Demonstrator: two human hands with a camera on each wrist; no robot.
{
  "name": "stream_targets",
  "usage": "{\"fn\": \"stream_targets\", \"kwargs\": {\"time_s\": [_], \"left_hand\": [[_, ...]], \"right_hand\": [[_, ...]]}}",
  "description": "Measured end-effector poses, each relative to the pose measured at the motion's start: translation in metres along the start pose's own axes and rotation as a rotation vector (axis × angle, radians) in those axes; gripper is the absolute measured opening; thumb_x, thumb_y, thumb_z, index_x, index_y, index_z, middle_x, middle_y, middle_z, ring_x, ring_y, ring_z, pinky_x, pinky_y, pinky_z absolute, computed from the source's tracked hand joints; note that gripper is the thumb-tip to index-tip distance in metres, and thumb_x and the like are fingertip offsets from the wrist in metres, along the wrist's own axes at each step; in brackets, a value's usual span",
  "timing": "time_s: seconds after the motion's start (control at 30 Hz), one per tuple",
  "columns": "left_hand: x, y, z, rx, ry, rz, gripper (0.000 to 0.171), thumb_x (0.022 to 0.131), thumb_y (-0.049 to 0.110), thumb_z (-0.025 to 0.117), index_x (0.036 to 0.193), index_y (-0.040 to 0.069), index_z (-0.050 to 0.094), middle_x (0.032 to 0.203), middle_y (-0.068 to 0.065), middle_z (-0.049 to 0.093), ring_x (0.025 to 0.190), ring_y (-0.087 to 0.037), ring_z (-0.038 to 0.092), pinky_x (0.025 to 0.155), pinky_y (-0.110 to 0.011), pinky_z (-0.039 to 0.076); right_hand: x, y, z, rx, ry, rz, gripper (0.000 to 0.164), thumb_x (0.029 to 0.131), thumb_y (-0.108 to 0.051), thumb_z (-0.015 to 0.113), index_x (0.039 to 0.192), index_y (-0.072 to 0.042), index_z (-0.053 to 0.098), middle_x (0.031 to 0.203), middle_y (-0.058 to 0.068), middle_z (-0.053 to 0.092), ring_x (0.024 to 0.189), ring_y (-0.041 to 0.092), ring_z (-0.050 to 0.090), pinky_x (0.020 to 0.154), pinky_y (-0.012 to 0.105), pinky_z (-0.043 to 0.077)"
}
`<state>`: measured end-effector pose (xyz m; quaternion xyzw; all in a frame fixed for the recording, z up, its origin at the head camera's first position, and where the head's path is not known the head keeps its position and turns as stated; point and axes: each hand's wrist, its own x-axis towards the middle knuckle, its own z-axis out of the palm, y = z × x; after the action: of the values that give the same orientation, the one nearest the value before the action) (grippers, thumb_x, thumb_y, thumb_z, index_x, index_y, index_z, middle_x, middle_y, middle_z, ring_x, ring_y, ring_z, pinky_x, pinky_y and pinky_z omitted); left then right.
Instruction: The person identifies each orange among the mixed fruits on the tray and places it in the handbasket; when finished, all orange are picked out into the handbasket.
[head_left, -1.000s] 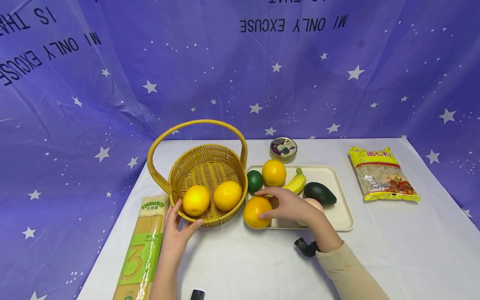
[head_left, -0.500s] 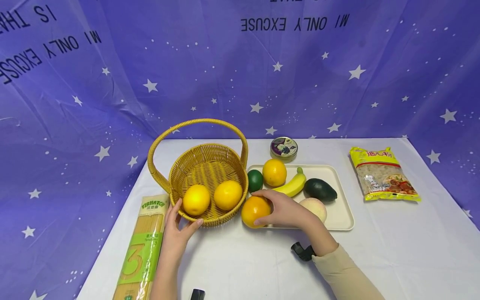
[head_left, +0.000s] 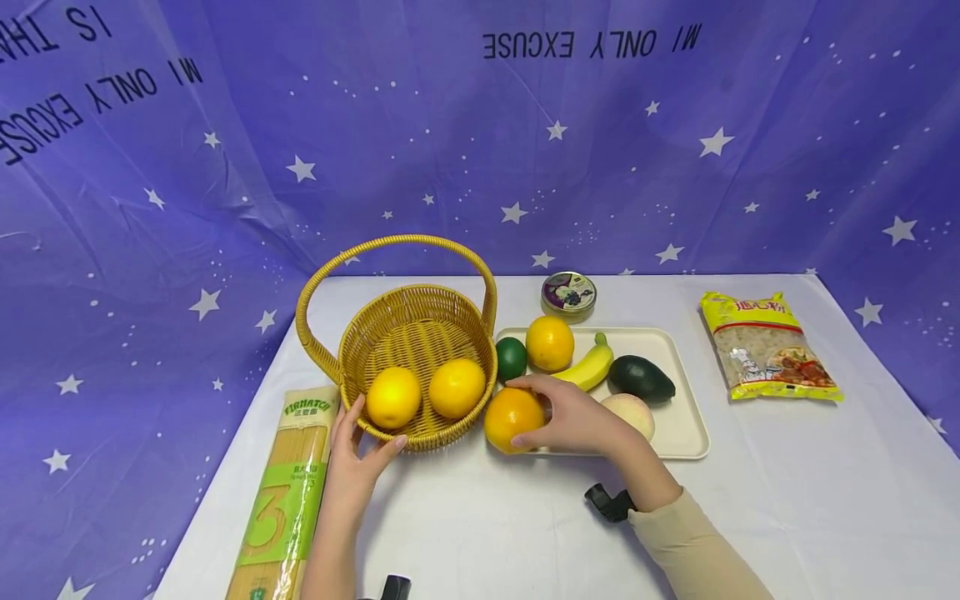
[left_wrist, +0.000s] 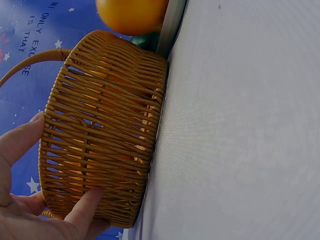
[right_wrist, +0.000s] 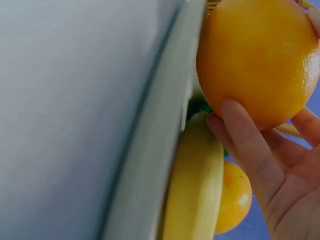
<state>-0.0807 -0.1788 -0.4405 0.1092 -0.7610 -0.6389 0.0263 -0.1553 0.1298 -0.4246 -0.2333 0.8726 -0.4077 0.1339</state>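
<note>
My right hand (head_left: 573, 417) holds an orange (head_left: 513, 420) at the tray's front left corner, right by the basket's rim. In the right wrist view, thumb and fingers (right_wrist: 250, 145) spread around this orange (right_wrist: 260, 60), which overlaps the tray edge. My left hand (head_left: 358, 458) grips the wicker basket (head_left: 416, 300) at its front left rim. Two more fruits sit inside, a yellow-orange one (head_left: 393, 397) on the left and another (head_left: 457, 388) on the right. The left wrist view has fingertips (left_wrist: 90, 202) against the woven wall (left_wrist: 105, 135).
On the cream tray (head_left: 686, 417) lie a green fruit (head_left: 511, 359), an orange (head_left: 550, 343), a banana (head_left: 588, 368), an avocado (head_left: 641, 379) and a peach (head_left: 632, 414). A round tin (head_left: 568, 296) stands behind. Spaghetti (head_left: 285, 500) lies left, a pasta bag (head_left: 768, 346) right.
My right hand has shifted slightly left with the orange, showing more of the peach, and then hardly moved. My left hand has stayed at the basket rim.
</note>
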Motion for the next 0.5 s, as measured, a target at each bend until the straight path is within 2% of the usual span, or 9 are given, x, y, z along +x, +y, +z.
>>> {"fn": "stream_targets", "kwargs": {"time_s": [0.13, 0.23, 0.5], "left_hand": [[0.000, 0.000, 0.000, -0.006, -0.003, 0.001, 0.091, 0.079, 0.017, 0.075, 0.150, 0.020, 0.018, 0.155, 0.002, -0.009, 0.141, -0.026, 0.009, 0.107, -0.041, 0.035], [0.000, 0.001, 0.001, -0.005, -0.002, -0.001, 0.091, 0.080, 0.016, 0.075, 0.150, 0.020, 0.018, 0.155, 0.002, -0.009, 0.141, -0.026, 0.010, 0.106, -0.040, 0.035], [0.001, 0.000, 0.000, -0.008, 0.000, 0.008, 0.090, 0.080, 0.013, 0.075, 0.150, 0.018, 0.018, 0.155, 0.002, -0.007, 0.140, -0.026, 0.010, 0.106, -0.040, 0.035]], "right_hand": [[-0.003, -0.005, -0.007, 0.057, 0.019, 0.027, 0.076, 0.063, -0.053, 0.080, 0.130, -0.035, 0.050, 0.121, -0.015, 0.051, 0.104, 0.010, 0.050, 0.083, 0.034, 0.050], [-0.004, -0.008, -0.012, 0.101, 0.012, 0.027, 0.074, 0.065, -0.049, 0.081, 0.131, -0.035, 0.049, 0.120, -0.012, 0.052, 0.103, 0.014, 0.050, 0.078, 0.033, 0.052], [0.000, -0.015, -0.020, 0.263, -0.024, -0.015, 0.075, 0.068, -0.036, 0.083, 0.135, -0.029, 0.048, 0.123, -0.005, 0.051, 0.108, 0.022, 0.050, 0.080, 0.033, 0.054]]}}
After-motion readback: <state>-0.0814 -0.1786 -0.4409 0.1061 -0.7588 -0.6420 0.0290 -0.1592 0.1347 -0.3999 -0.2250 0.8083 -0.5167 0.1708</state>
